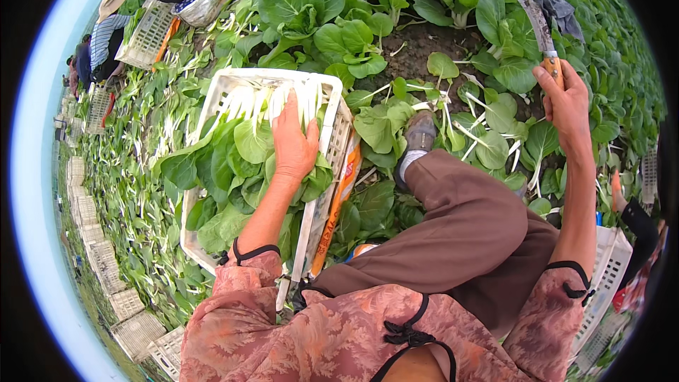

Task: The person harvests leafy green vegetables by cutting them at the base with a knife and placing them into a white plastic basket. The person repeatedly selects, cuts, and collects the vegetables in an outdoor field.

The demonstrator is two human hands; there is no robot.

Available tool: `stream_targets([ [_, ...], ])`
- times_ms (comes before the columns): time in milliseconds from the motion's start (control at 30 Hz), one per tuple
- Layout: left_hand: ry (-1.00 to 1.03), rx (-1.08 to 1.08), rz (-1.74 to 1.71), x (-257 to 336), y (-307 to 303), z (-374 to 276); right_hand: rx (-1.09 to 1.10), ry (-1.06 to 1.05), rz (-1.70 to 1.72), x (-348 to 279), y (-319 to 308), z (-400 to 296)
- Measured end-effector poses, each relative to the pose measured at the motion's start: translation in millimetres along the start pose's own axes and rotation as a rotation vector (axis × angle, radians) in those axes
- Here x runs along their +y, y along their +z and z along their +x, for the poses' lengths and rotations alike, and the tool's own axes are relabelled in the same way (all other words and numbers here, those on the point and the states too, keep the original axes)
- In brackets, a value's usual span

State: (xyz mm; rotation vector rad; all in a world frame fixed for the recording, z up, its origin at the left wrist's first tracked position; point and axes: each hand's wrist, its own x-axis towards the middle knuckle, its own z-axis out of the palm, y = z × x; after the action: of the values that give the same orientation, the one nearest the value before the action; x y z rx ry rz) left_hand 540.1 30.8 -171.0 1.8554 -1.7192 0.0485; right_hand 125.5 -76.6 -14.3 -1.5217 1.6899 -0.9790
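My left hand lies with its fingers extended on leafy greens with white stems, which fill a white plastic crate. The stems point to the crate's far side and the leaves hang towards me. My right hand is closed around the wooden handle of a sickle knife, raised at the upper right with its curved, stained blade pointing away from me. Beneath the blade and beside my shoe, cut leafy greens lie loose on the soil, with white stems showing.
Standing leafy plants grow ahead and to the right. An orange and white sack lines the crate's right side. People, one in a straw hat, work at the upper left among crates. Another person's arm shows at the right by a crate.
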Motion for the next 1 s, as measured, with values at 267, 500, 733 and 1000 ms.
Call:
stream_targets([
  [267, -0.083, -0.182, -0.178, -76, 48, -14, 0.000, -0.020, 0.044, -2, -1, -2],
  [500, 0.006, -0.225, -0.041, -20, 5, 2, 0.048, -0.063, 0.071, 5, -22, -7],
  [733, 0.297, -0.606, 0.125, -50, -30, -48, 0.026, -0.025, 0.086, 16, -32, -16],
  [1000, 0.235, -0.505, -0.025, -15, -52, -2, -0.051, -0.021, 0.466, 11, -44, -54],
])
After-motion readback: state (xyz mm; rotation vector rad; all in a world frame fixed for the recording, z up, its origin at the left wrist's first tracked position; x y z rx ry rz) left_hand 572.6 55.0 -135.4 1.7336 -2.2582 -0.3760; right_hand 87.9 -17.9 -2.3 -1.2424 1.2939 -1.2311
